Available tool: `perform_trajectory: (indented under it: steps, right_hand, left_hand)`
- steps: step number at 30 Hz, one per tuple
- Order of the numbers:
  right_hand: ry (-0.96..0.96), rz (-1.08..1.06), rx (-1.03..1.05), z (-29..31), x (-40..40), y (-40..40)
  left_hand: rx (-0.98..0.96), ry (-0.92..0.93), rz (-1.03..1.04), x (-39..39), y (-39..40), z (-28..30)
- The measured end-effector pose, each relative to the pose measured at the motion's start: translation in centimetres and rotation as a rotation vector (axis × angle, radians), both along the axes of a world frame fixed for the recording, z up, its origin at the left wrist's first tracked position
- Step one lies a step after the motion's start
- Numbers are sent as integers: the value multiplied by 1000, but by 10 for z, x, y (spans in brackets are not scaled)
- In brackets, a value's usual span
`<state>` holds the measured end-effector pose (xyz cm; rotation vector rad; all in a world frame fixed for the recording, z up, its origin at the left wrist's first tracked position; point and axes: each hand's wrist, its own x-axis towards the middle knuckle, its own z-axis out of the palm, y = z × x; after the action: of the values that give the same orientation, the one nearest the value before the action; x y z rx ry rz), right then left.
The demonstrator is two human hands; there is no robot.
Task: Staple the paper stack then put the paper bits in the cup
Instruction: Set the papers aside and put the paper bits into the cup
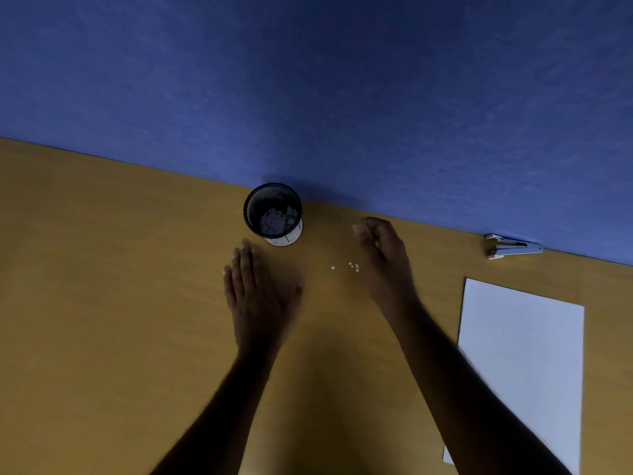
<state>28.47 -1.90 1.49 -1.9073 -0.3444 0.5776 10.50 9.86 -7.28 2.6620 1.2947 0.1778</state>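
Paper bits (352, 266) between flat open left hand (260, 296), curled empty-looking right hand (383, 258); cup (273, 214) beyond.

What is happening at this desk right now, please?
A person is clearing small paper bits off the desk. The right hand curls beside them; the left hand lies flat near the black mesh cup, which already holds scraps. The paper stack and stapler lie aside to the right.

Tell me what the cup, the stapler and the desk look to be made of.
Cup: black wire mesh, probably metal; the wall shows a fine grid.
Stapler: pale grey, smooth casing, metal or plastic; too small to tell.
Desk: matte tan wood-look surface with faint grain streaks, likely laminate.
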Motion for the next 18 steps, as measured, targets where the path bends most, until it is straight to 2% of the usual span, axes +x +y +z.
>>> perform_trajectory:
  steps: [3, 6, 10, 12, 15, 18]
  right_hand:
    - [-70, 78, 88, 23, -2, 29]
    - [-308, 178, 80, 26, -3, 62]
    - [-844, 358, -183, 14, 0, 94]
    - [-1000, 406, -279, 9, 1, 99]
    - [-1081, 418, -323, 5, 3, 103]
    - [-1075, 455, -325, 1, 3, 105]
  left_hand:
    - [4, -3, 5, 0, 0, -1]
    - [2, -21, 2, 0, 0, -1]
    - [18, -25, -1, -1, 0, -1]
    - [16, -26, 2, -1, 0, -2]
    - [17, -28, 6, 0, 0, -2]
    - [22, -17, -1, 0, 1, -2]
